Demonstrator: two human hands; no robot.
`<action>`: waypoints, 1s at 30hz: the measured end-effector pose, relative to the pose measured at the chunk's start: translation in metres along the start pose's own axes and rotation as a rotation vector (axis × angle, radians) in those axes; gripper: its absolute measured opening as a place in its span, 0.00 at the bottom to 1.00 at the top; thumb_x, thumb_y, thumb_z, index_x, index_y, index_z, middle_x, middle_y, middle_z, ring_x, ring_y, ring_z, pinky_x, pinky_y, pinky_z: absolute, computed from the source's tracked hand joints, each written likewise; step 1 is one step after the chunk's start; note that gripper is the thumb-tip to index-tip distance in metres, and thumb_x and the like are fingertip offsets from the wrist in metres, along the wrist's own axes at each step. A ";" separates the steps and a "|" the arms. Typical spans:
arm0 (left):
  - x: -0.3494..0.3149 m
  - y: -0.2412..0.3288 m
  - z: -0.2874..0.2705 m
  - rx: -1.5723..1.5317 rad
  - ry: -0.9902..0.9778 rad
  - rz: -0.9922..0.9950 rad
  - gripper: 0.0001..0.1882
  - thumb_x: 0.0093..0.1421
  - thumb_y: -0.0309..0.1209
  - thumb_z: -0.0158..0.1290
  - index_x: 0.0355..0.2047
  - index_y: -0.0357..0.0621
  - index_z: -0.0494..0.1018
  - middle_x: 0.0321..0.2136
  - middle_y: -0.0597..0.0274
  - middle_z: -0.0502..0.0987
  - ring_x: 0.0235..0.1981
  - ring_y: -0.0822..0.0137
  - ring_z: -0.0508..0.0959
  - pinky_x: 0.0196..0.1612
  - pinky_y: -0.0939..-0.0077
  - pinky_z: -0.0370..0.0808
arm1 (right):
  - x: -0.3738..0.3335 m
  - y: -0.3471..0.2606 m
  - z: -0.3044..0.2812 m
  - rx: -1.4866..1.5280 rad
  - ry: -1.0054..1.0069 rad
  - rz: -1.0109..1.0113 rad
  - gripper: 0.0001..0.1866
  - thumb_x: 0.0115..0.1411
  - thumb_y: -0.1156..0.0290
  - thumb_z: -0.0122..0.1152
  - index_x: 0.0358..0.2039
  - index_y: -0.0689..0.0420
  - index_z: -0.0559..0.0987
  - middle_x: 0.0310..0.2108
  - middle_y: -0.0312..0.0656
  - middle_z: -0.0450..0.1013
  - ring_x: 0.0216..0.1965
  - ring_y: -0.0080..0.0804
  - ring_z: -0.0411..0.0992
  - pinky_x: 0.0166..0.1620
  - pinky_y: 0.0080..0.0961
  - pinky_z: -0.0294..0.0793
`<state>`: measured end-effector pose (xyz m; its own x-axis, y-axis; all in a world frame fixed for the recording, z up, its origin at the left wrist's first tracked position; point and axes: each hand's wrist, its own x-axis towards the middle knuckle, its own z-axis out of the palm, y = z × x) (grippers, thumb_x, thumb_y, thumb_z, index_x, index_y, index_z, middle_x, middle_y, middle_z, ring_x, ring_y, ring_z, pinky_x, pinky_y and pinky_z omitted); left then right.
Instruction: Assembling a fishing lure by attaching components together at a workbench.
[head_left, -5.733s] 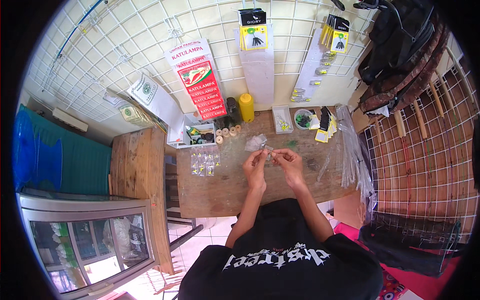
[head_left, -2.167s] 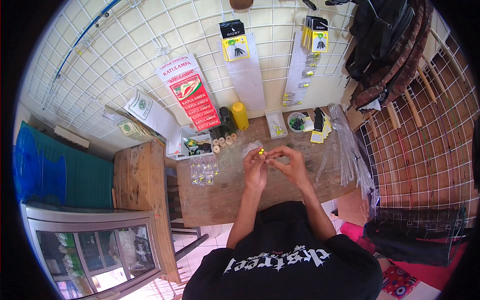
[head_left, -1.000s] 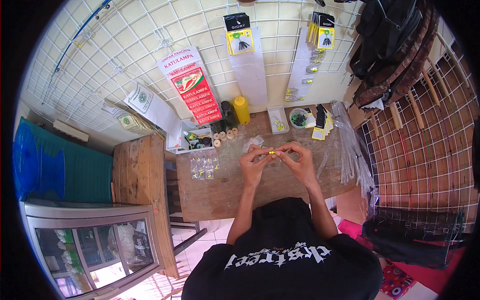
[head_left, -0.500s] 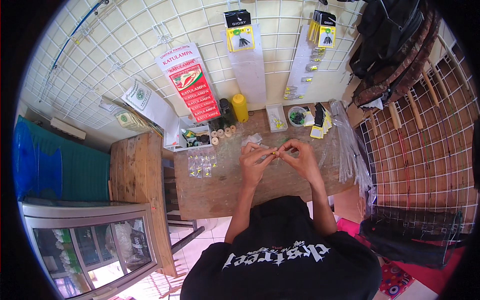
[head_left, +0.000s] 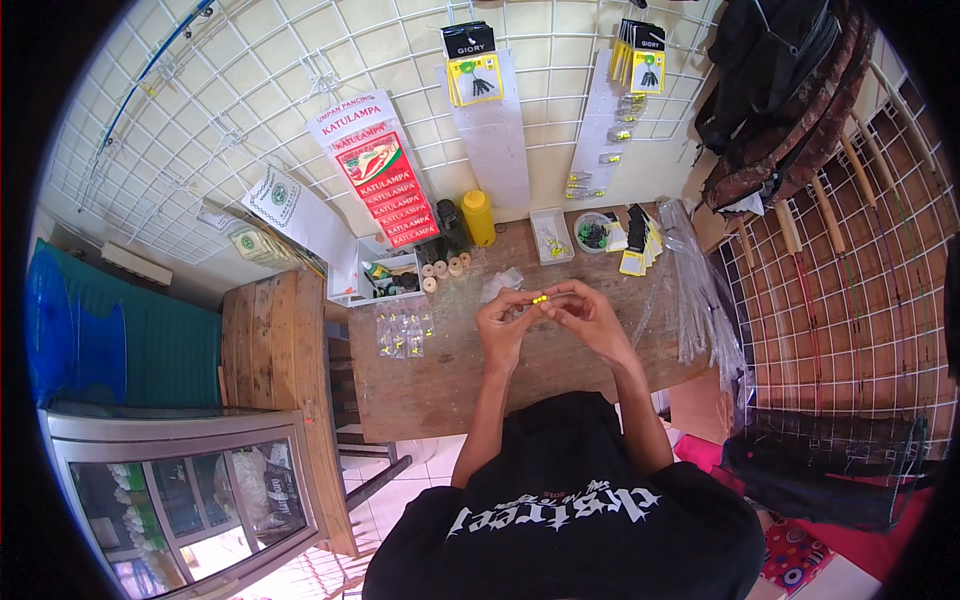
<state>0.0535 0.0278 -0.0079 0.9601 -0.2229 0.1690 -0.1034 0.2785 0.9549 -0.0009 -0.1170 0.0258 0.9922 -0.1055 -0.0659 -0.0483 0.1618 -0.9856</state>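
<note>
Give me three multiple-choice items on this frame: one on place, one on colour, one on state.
1. Where do the small clear packets with yellow bits lie on the wooden worktable?
A. to the person's left of the hands
B. to the right of the hands
C. on the floor

2. What colour is the tiny piece held between the fingertips?
A. red
B. yellow-green
C. blue

3. How are the left hand and right hand placed?
A. flat on the table, apart
B. one out of view
C. raised together, fingertips meeting at the piece

Key: 1 A, the packets lie left of both hands. 2 B, it shows bright yellow-green. 3 C, both hands pinch at one spot above the tabletop.
</note>
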 end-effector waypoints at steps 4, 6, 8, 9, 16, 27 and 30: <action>-0.002 0.005 0.004 -0.238 -0.005 -0.094 0.10 0.49 0.18 0.62 0.34 0.33 0.77 0.30 0.59 0.79 0.30 0.74 0.75 0.36 0.82 0.70 | 0.001 0.013 0.001 -0.050 -0.028 -0.020 0.12 0.57 0.78 0.62 0.42 0.64 0.75 0.35 0.39 0.77 0.36 0.19 0.74 0.39 0.18 0.72; -0.002 0.007 0.005 -0.296 0.008 -0.159 0.11 0.50 0.17 0.61 0.35 0.32 0.76 0.30 0.57 0.79 0.31 0.72 0.77 0.38 0.81 0.72 | 0.002 0.020 0.003 -0.028 -0.001 -0.059 0.10 0.56 0.77 0.63 0.39 0.63 0.77 0.32 0.37 0.77 0.32 0.17 0.72 0.35 0.17 0.70; -0.002 0.006 0.003 -0.294 0.037 -0.139 0.11 0.51 0.16 0.60 0.36 0.31 0.75 0.31 0.54 0.80 0.33 0.69 0.79 0.40 0.79 0.74 | 0.001 0.021 0.006 -0.006 0.018 -0.096 0.09 0.55 0.75 0.64 0.36 0.63 0.78 0.29 0.35 0.77 0.29 0.16 0.71 0.31 0.16 0.68; -0.001 0.005 0.002 -0.292 0.036 -0.139 0.11 0.51 0.16 0.60 0.36 0.31 0.75 0.31 0.54 0.80 0.33 0.69 0.79 0.40 0.79 0.74 | 0.000 0.019 0.006 -0.052 0.028 -0.079 0.08 0.55 0.75 0.64 0.35 0.63 0.79 0.28 0.35 0.77 0.29 0.16 0.71 0.31 0.16 0.68; -0.002 0.000 0.001 -0.310 0.076 -0.110 0.11 0.50 0.16 0.60 0.36 0.32 0.76 0.30 0.56 0.80 0.33 0.71 0.79 0.39 0.80 0.74 | -0.004 0.011 0.005 -0.209 0.042 -0.103 0.07 0.55 0.74 0.64 0.33 0.63 0.81 0.26 0.35 0.77 0.28 0.17 0.70 0.33 0.17 0.69; -0.004 0.004 0.002 -0.255 0.023 -0.079 0.12 0.50 0.15 0.60 0.36 0.33 0.76 0.30 0.59 0.79 0.32 0.73 0.78 0.40 0.82 0.73 | -0.006 -0.004 -0.003 -0.151 0.056 -0.117 0.14 0.60 0.70 0.60 0.44 0.62 0.77 0.37 0.41 0.78 0.39 0.22 0.74 0.41 0.21 0.70; -0.003 0.001 0.001 -0.303 0.015 -0.104 0.14 0.50 0.15 0.59 0.39 0.33 0.75 0.32 0.59 0.80 0.33 0.73 0.78 0.40 0.81 0.73 | -0.004 -0.006 -0.005 0.075 0.012 -0.022 0.13 0.62 0.69 0.58 0.45 0.61 0.75 0.39 0.42 0.78 0.41 0.23 0.73 0.45 0.22 0.69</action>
<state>0.0504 0.0282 -0.0068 0.9655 -0.2515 0.0681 0.0757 0.5208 0.8503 -0.0049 -0.1225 0.0310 0.9915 -0.1217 -0.0467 -0.0174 0.2319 -0.9726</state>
